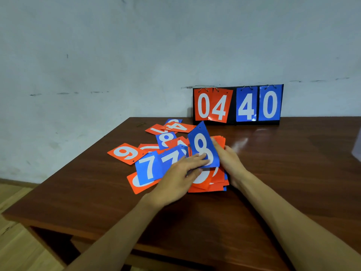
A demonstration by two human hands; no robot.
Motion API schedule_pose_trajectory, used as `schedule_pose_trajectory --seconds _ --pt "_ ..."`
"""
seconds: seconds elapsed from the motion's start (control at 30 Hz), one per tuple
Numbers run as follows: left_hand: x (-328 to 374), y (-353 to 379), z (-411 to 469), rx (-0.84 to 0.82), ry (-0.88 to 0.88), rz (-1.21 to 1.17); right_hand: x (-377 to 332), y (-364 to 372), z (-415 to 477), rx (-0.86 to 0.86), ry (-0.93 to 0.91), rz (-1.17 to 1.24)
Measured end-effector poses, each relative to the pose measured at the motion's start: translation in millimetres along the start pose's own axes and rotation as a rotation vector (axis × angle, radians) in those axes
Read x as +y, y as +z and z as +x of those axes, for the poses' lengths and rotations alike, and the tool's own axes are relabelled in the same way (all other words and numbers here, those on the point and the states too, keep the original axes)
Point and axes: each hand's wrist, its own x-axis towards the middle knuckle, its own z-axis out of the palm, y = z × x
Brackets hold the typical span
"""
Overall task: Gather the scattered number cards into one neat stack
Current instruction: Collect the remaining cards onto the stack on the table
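Observation:
Orange and blue number cards lie scattered on the brown table (283,173). My left hand (178,175) pinches a blue 8 card (201,141), fingers on its face and thumb beneath, with the card tilted up. My right hand (229,162) grips a gathered, mostly orange stack of cards (212,182) from its right side, just under the blue 8. Still loose to the left are an orange 9 (126,153), two blue 7 cards (148,169), a smaller-looking blue 8 (166,138), an orange 4 (178,127) and several others, overlapping.
A black flip scoreboard (238,104) reading 04 40 stands against the wall at the table's back. The table's left edge runs diagonally; wooden floor (17,241) lies beyond it. Bare table surface spreads right of and in front of the hands.

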Motion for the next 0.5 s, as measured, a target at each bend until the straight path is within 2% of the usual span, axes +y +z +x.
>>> schedule_pose_trajectory --seconds 0.1,0.2,0.3,0.43,0.5 --pt "-12.9 -4.6 -1.5 -0.043 -0.046 0.028 -0.1 -2.1 4.2 0.001 0.056 -0.005" --pt "-21.5 -10.7 -5.8 -0.121 -0.05 0.036 6.3 -0.7 6.2 0.014 -0.001 -0.14" --pt "-29.9 -16.0 -9.9 -0.086 -0.133 0.029 9.8 -0.4 6.2 0.071 -0.003 -0.148" --pt "-38.6 -27.7 -14.1 -0.193 -0.346 0.318 8.0 -2.0 8.3 0.092 0.029 -0.087" --pt "-37.7 -29.8 -15.0 -0.215 -0.335 0.437 7.3 -1.5 7.6 0.09 0.024 -0.082"
